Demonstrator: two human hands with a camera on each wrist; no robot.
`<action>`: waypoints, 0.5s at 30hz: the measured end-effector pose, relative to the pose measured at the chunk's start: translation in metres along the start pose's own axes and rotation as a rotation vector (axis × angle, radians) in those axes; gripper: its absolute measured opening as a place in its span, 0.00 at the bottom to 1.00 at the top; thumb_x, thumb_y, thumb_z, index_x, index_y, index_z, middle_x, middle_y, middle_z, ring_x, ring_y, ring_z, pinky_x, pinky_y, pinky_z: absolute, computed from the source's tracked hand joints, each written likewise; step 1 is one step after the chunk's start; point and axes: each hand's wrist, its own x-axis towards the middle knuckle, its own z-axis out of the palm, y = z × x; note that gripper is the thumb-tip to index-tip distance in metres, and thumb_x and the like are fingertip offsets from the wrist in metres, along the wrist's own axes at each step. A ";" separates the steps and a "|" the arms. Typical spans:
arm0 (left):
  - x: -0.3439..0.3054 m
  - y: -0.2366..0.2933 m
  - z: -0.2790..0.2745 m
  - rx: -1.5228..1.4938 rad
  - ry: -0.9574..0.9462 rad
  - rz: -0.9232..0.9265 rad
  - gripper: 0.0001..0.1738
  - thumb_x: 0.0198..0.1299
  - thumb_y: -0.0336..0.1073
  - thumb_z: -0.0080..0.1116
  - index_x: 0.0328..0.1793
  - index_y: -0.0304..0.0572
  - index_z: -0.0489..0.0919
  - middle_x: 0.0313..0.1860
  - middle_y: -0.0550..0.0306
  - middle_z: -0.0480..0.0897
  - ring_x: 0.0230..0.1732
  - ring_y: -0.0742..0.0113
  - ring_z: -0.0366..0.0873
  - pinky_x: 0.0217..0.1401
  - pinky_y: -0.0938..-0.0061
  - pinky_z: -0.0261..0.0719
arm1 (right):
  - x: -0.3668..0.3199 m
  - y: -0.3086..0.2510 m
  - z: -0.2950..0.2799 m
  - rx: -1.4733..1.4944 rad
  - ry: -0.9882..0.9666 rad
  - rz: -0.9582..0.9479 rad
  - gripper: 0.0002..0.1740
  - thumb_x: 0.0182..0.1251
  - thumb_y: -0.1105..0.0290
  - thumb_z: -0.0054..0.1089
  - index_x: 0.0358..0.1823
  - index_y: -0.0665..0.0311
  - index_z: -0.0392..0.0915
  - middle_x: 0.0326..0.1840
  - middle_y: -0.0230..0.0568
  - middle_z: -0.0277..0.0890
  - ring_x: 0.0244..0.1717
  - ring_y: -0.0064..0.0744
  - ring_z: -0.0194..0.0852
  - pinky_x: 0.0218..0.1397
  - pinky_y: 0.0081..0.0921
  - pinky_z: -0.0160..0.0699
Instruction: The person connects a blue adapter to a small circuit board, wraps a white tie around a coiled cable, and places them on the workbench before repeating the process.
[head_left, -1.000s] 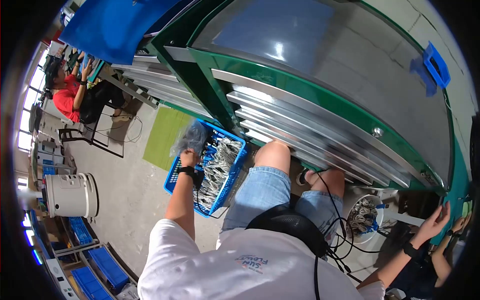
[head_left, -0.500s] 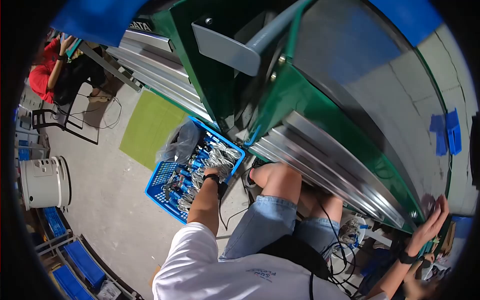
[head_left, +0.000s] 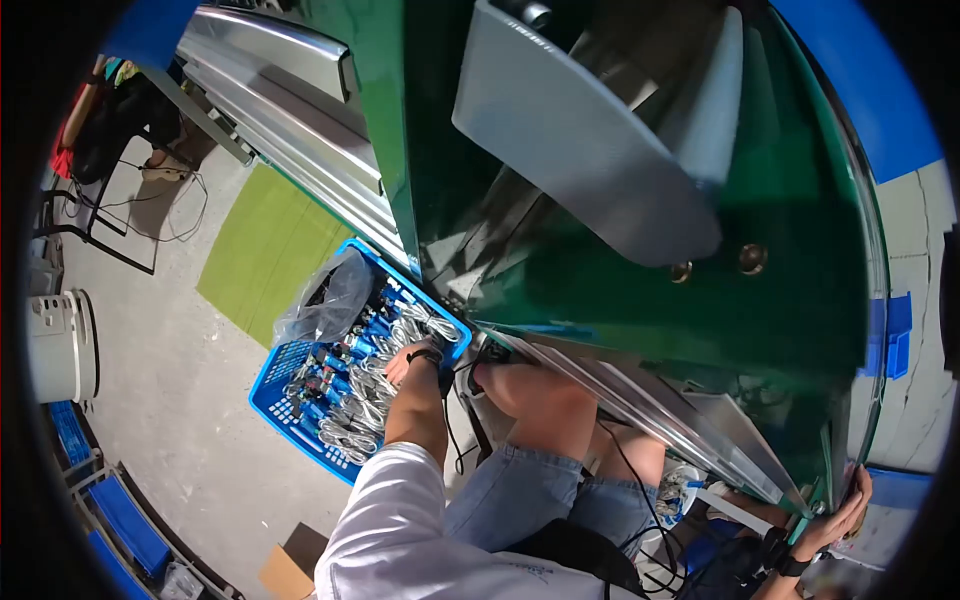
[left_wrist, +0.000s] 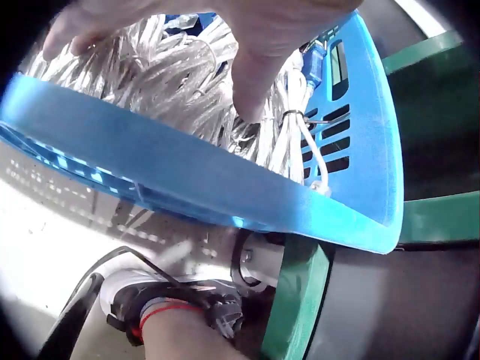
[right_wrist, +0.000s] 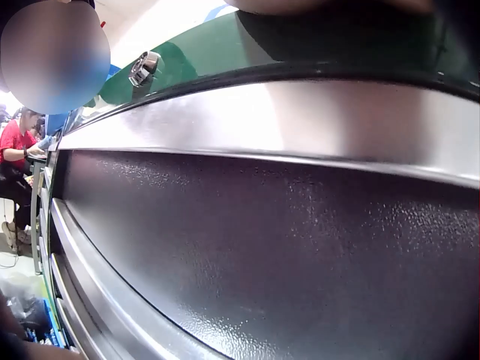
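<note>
A blue plastic basket (left_wrist: 172, 154) stands on the floor, filled with coiled cables (head_left: 350, 430) that have blue connectors. My left hand (head_left: 403, 365) reaches down into it, over the cable coils. In the left wrist view its fingers are spread and the thumb points down among the silvery cables. Near the right edge of the head view, my right hand (head_left: 840, 510) rests against the end of a green metal cabinet (head_left: 640, 320), fingers nearly straight. The right wrist view mostly shows the cabinet's dark drawer front (right_wrist: 247, 240), with a sliver of the hand along the top.
A clear plastic bag (head_left: 335, 295) lies at the basket's far side, beside a green mat (head_left: 270, 240). A grey handle (head_left: 590, 150) juts from the cabinet. A cardboard box (head_left: 290, 570) sits on the floor. A person in red (right_wrist: 15, 142) sits further away.
The left hand has left the plastic bag and shifted across the basket onto the cables. The view has tilted, bringing the cabinet's side and handle in. The right hand has come against the cabinet.
</note>
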 end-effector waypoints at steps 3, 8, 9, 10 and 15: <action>0.046 0.019 0.045 -0.051 -0.041 0.059 0.60 0.38 0.60 0.72 0.69 0.29 0.56 0.66 0.48 0.68 0.66 0.55 0.67 0.68 0.66 0.64 | -0.001 -0.001 -0.004 -0.045 -0.012 -0.001 0.24 0.77 0.64 0.27 0.55 0.76 0.69 0.57 0.49 0.70 0.59 0.39 0.68 0.66 0.32 0.63; 0.163 0.003 0.089 -0.138 -0.068 0.166 0.52 0.39 0.59 0.70 0.65 0.29 0.65 0.62 0.47 0.73 0.63 0.57 0.72 0.66 0.67 0.67 | -0.001 0.003 -0.006 -0.096 -0.028 -0.004 0.24 0.77 0.64 0.28 0.56 0.76 0.69 0.58 0.48 0.70 0.59 0.38 0.68 0.66 0.32 0.63; 0.184 -0.002 0.093 -0.155 -0.069 0.189 0.51 0.40 0.59 0.70 0.64 0.29 0.67 0.61 0.47 0.74 0.62 0.57 0.72 0.66 0.67 0.67 | -0.001 0.006 -0.005 -0.035 -0.017 0.002 0.23 0.77 0.64 0.28 0.56 0.75 0.69 0.58 0.48 0.70 0.59 0.38 0.68 0.66 0.31 0.62; 0.195 0.003 0.096 -0.175 -0.068 0.214 0.50 0.40 0.58 0.69 0.63 0.29 0.68 0.60 0.47 0.75 0.61 0.57 0.73 0.65 0.68 0.67 | -0.001 0.008 -0.003 0.028 -0.003 0.008 0.23 0.77 0.64 0.28 0.56 0.75 0.69 0.58 0.48 0.70 0.59 0.37 0.67 0.66 0.31 0.62; 0.117 -0.061 -0.011 -0.295 0.078 0.596 0.33 0.31 0.44 0.73 0.41 0.24 0.78 0.41 0.42 0.83 0.43 0.49 0.81 0.52 0.70 0.77 | 0.000 0.001 0.006 0.128 0.031 0.010 0.22 0.77 0.66 0.30 0.53 0.75 0.71 0.53 0.45 0.71 0.56 0.35 0.67 0.65 0.28 0.61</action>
